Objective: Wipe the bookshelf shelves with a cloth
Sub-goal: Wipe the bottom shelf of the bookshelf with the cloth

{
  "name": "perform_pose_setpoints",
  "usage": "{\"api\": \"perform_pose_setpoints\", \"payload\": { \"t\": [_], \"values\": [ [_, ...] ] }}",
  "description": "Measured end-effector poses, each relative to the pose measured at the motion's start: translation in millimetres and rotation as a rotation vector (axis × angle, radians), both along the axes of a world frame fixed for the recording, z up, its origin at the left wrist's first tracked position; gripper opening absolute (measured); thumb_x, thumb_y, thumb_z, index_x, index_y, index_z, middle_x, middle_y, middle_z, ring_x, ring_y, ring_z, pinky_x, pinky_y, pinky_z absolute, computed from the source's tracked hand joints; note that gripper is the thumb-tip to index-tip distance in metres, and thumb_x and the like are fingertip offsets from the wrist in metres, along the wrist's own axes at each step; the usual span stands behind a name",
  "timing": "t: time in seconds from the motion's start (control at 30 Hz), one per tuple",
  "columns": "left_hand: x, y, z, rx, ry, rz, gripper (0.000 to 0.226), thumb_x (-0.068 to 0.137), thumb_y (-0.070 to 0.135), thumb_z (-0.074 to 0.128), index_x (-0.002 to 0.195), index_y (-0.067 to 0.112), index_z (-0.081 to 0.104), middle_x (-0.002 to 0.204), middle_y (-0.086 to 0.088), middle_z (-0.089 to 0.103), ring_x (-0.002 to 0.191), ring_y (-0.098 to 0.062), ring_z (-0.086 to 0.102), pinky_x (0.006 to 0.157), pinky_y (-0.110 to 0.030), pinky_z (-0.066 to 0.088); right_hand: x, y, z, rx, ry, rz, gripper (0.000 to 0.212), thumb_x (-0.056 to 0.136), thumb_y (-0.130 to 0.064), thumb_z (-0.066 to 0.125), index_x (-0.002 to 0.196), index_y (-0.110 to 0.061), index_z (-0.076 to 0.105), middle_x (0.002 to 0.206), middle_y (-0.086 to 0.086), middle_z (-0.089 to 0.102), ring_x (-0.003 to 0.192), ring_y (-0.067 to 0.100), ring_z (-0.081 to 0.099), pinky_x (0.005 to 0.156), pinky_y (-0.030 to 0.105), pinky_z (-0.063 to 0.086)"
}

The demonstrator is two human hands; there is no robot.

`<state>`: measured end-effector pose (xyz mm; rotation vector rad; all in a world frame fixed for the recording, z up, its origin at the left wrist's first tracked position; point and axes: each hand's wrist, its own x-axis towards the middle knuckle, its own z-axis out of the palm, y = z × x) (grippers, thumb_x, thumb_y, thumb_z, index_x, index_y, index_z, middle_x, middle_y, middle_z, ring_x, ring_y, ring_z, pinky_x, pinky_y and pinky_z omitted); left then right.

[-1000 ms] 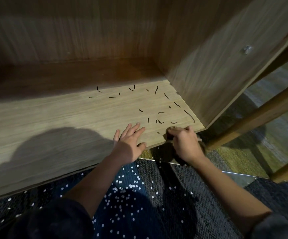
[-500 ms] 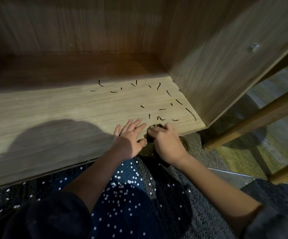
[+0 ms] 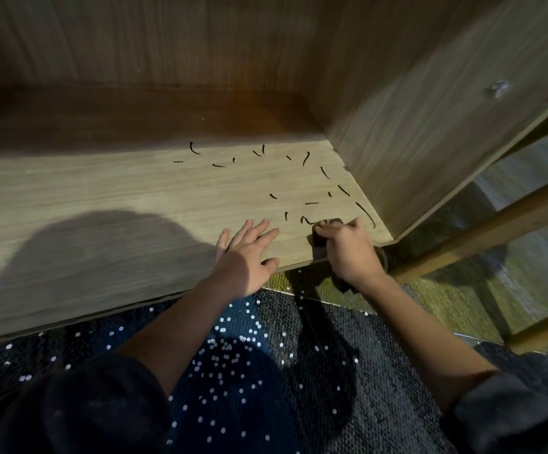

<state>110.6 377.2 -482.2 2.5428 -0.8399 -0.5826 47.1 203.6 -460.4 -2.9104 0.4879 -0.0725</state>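
Rightward the right hand [image 3: 351, 253] is sliding, fingers gripping a dark bunched cloth [image 3: 319, 240] on the pale wood-grain shelf [image 3: 102, 208]; beside it, the left hand [image 3: 246, 253] is lying flat, fingers spread.

Both forearms [image 3: 180, 326] are bare from the wrists up to the sleeves. Well back from the grip of the right hand [image 3: 353, 253], the right sleeve [image 3: 511, 417] is dark grey, bunched with a thick rolled edge. The left sleeve [image 3: 85, 404], behind the left hand [image 3: 246, 257], is near-black.
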Motion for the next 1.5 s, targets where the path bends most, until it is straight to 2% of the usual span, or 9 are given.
{"api": "perform_pose_setpoints", "payload": {
  "t": [0.17, 0.33, 0.47, 0.67, 0.8, 0.9, 1.1, 1.3, 1.5],
  "values": [
    [0, 0, 0, 0.004, -0.008, -0.001, 0.059, 0.098, 0.042, 0.036, 0.150, 0.034, 0.009, 0.157, 0.014, -0.008, 0.144, -0.008, -0.011, 0.112, -0.040, -0.015, -31, 34, -11, 0.057, -0.028, 0.220, 0.045, 0.091, 0.001, 0.043, 0.130, -0.019, 0.053, 0.139, -0.003, 0.048, 0.097, 0.018, 0.038, 0.086, 0.034, 0.038],
    [-1, -1, -1, -0.007, -0.016, 0.000, 0.059, 0.098, 0.042, 0.037, 0.149, 0.034, 0.010, 0.157, 0.014, -0.007, 0.144, -0.008, -0.011, 0.112, -0.040, -0.016, -12, -9, -1, -0.023, 0.008, 0.005, 0.041, 0.092, -0.002, 0.040, 0.126, -0.020, 0.056, 0.133, -0.001, 0.054, 0.098, 0.020, 0.042, 0.082, 0.031, 0.034],
    [-1, -1, 0, -0.010, -0.022, 0.030, 0.059, 0.097, 0.042, 0.039, 0.149, 0.035, 0.012, 0.157, 0.014, -0.004, 0.144, -0.008, -0.009, 0.112, -0.039, -0.016, -27, 19, -10, 0.039, -0.022, 0.153, 0.044, 0.090, 0.001, 0.043, 0.127, -0.020, 0.056, 0.136, -0.003, 0.051, 0.100, 0.018, 0.040, 0.091, 0.034, 0.037],
    [-3, -4, 2, -0.021, -0.040, 0.054, 0.059, 0.096, 0.041, 0.041, 0.148, 0.035, 0.015, 0.157, 0.013, 0.001, 0.144, -0.009, -0.005, 0.113, -0.039, -0.013, 1, -50, 1, 0.008, 0.069, -0.173, 0.040, 0.094, -0.003, 0.036, 0.124, -0.018, 0.057, 0.123, 0.012, 0.057, 0.103, 0.026, 0.040, 0.089, 0.039, 0.036],
    [-4, -4, 3, -0.009, -0.041, 0.054, 0.059, 0.096, 0.040, 0.041, 0.148, 0.034, 0.013, 0.157, 0.013, 0.000, 0.145, -0.011, -0.005, 0.113, -0.040, -0.012, 20, -19, 8, -0.012, 0.048, -0.034, 0.035, 0.090, 0.002, 0.040, 0.117, -0.009, 0.060, 0.124, 0.010, 0.058, 0.103, 0.025, 0.046, 0.093, 0.031, 0.030],
    [-4, -4, 3, -0.004, -0.048, 0.046, 0.060, 0.096, 0.041, 0.040, 0.149, 0.034, 0.012, 0.157, 0.012, -0.001, 0.145, -0.011, -0.005, 0.113, -0.040, -0.012, -11, -6, 1, -0.054, -0.012, 0.100, 0.045, 0.090, 0.003, 0.039, 0.130, -0.014, 0.052, 0.139, 0.005, 0.048, 0.104, 0.025, 0.041, 0.094, 0.034, 0.035],
    [-4, -5, 0, -0.007, -0.076, 0.061, 0.060, 0.096, 0.041, 0.040, 0.148, 0.033, 0.013, 0.157, 0.012, 0.001, 0.145, -0.012, -0.003, 0.114, -0.041, -0.010, 22, -37, 0, -0.062, 0.057, -0.059, 0.040, 0.089, 0.001, 0.038, 0.119, -0.014, 0.060, 0.128, 0.006, 0.057, 0.107, 0.028, 0.042, 0.091, 0.037, 0.033],
    [-4, -4, 1, -0.021, -0.092, 0.048, 0.059, 0.095, 0.041, 0.041, 0.148, 0.033, 0.014, 0.157, 0.012, 0.002, 0.145, -0.012, -0.002, 0.114, -0.041, -0.009, -19, -10, -11, -0.047, -0.059, 0.111, 0.046, 0.091, -0.001, 0.041, 0.132, -0.017, 0.051, 0.140, 0.001, 0.047, 0.107, 0.024, 0.042, 0.092, 0.036, 0.036],
    [-5, -5, 2, -0.021, -0.073, 0.055, 0.060, 0.095, 0.041, 0.043, 0.148, 0.034, 0.015, 0.157, 0.012, 0.002, 0.145, -0.012, -0.002, 0.114, -0.040, -0.009, 18, -22, -6, -0.029, 0.006, -0.008, 0.042, 0.090, 0.002, 0.038, 0.125, -0.014, 0.057, 0.132, 0.007, 0.054, 0.104, 0.027, 0.040, 0.092, 0.036, 0.034]
  ]
}}
